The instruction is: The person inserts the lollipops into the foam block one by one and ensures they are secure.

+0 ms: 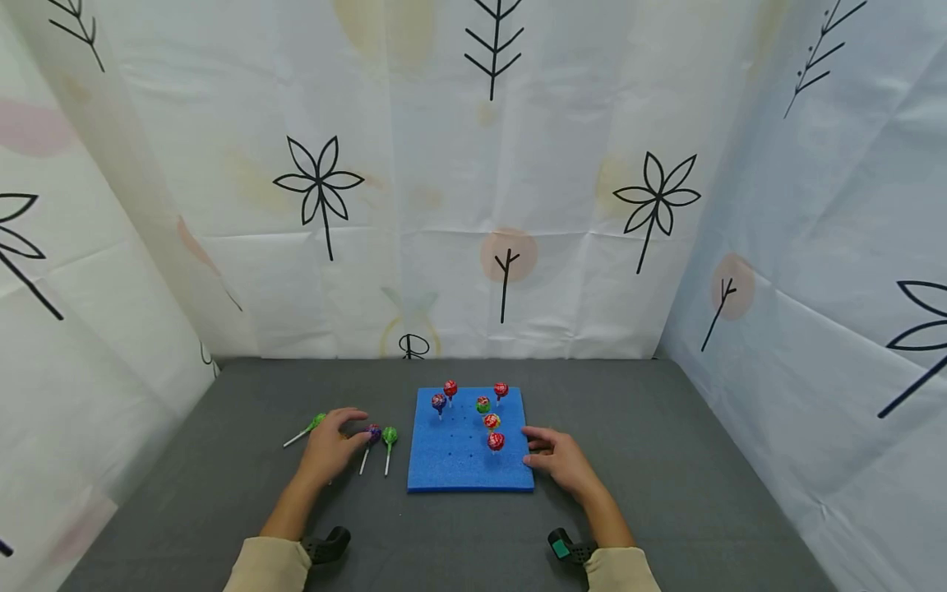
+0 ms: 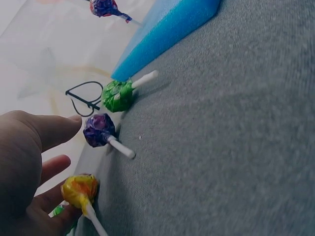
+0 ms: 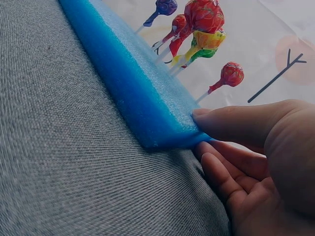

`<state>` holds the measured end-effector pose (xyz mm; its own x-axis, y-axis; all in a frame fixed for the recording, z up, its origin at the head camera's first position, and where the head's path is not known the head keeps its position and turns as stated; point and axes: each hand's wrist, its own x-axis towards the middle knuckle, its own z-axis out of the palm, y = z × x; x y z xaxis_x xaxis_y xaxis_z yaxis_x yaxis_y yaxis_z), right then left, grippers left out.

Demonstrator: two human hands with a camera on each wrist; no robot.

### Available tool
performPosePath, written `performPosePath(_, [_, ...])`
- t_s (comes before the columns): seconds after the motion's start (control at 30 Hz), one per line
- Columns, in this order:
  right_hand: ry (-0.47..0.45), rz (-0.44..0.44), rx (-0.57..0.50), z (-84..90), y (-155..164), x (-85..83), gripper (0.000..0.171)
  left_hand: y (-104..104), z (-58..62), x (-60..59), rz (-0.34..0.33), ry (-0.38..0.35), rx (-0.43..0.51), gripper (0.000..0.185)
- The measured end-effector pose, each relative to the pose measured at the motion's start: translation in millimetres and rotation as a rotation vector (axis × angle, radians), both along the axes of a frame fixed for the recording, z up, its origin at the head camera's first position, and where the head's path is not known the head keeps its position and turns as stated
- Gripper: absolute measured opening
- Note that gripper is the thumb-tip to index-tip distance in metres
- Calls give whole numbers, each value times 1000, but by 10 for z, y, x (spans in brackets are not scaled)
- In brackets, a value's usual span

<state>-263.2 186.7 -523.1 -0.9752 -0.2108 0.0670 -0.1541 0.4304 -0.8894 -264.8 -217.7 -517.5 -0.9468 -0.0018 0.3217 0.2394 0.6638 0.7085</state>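
**Left hand among loose lollipops, right hand steadying the foam board**

Cream sleeves and two dark wrist mounts sit closest to the head camera, at the near edge of the grey cloth-covered table (image 1: 666, 460). From them the left hand (image 1: 330, 448) reaches to a group of loose lollipops lying flat on the table, left of the blue square foam board (image 1: 451, 460). Its grip is loosely open: the fingers are relaxed, and the wrist view shows a yellow-wrapped lollipop (image 2: 80, 191) lying against the lower fingers, though whether they pinch it I cannot tell. Just past the fingertips lies a purple-wrapped lollipop (image 2: 98, 129), touching or nearly touching the index finger, and beside it a green-wrapped lollipop (image 2: 117, 95), nearest the board's edge. Another green lollipop (image 1: 316, 422) lies on the far left of that hand.

The right hand (image 1: 562, 459) rests at the board's right edge, thumb on top and fingers against the side, lightly holding the foam. Six lollipops stand upright in the board, among them a red-wrapped one (image 1: 496, 441) nearest that hand.
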Motion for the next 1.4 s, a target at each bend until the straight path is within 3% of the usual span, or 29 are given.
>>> performPosePath(0.17, [8, 7, 1, 8, 5, 8, 44, -64, -22, 10, 8, -18, -20, 31])
performPosePath(0.43, [22, 22, 15, 1, 13, 12, 45, -171, -88, 32, 28, 34, -36, 29])
performPosePath(0.83, [15, -2, -39, -10, -10, 16, 46, -264, -68, 73, 46, -58, -45, 30])
performPosePath(1.4, [14, 11, -3, -6, 8, 2, 45, -281, -93, 67, 86, -71, -95, 31])
